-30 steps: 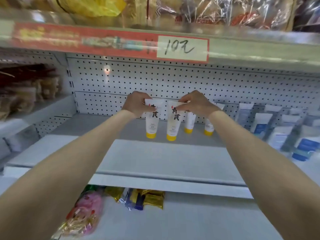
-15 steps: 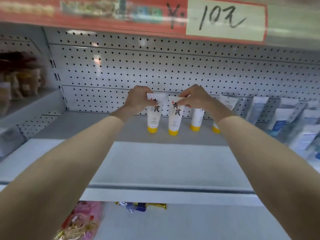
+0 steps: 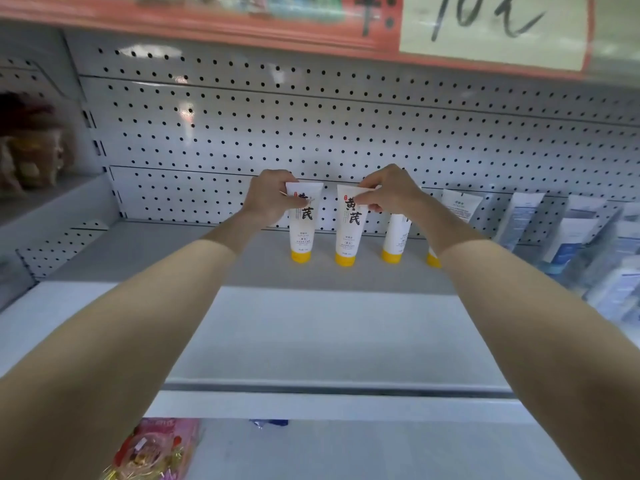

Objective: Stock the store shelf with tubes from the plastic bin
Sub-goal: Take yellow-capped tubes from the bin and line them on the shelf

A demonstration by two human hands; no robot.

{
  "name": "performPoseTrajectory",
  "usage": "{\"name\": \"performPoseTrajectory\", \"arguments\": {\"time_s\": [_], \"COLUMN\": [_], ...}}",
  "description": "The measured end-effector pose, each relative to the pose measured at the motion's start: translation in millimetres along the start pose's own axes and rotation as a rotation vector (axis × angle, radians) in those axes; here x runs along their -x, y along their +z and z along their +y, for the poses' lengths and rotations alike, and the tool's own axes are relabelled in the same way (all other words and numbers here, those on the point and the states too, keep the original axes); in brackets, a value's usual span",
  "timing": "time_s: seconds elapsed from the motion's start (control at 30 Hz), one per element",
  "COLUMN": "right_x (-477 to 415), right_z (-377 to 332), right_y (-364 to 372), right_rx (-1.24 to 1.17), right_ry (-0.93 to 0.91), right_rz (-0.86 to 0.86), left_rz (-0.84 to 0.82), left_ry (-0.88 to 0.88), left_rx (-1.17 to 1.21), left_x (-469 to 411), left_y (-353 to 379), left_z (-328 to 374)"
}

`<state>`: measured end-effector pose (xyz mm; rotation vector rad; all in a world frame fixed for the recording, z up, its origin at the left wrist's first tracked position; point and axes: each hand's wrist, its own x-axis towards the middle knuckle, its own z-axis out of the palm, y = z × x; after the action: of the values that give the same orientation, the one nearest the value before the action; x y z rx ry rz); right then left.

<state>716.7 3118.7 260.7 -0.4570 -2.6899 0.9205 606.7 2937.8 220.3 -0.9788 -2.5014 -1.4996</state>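
Two white tubes with yellow caps stand cap-down at the back of the grey shelf (image 3: pixel 311 327), against the pegboard. My left hand (image 3: pixel 270 199) pinches the top of the left tube (image 3: pixel 302 237). My right hand (image 3: pixel 391 192) pinches the top of the tube beside it (image 3: pixel 348 237). Both tubes' caps touch the shelf. Two more of the same tubes (image 3: pixel 394 240) stand to the right, partly hidden by my right forearm. The plastic bin is out of view.
White and blue tubes (image 3: pixel 519 220) lean along the shelf's right side. A red price strip (image 3: pixel 242 15) with a paper tag runs overhead. Snack packets (image 3: pixel 31 157) sit on the left bay, and a pink packet (image 3: pixel 156 448) lies on the shelf below.
The view has moved closer to the shelf and upward. Both hands have kept hold of the tube tops, and the tubes have come down from just above the shelf to stand on it.
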Motion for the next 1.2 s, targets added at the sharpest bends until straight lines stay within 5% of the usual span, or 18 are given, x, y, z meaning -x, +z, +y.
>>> {"name": "performPoseTrajectory", "arguments": {"time_s": [0.53,1.2], "right_x": [17,203], "right_z": [13,29], "right_y": [-3,-43], "right_rx": [0.053,0.145], "right_ry": [0.062,-0.049], "right_rz": [0.016,-0.231], "left_rz": [-0.143,-0.422], "left_ry": [-0.225,-0.219], "left_rx": [-0.109,-0.27], "left_x": [35,212], "left_y": [-6,8], "left_z": [5,124]}}
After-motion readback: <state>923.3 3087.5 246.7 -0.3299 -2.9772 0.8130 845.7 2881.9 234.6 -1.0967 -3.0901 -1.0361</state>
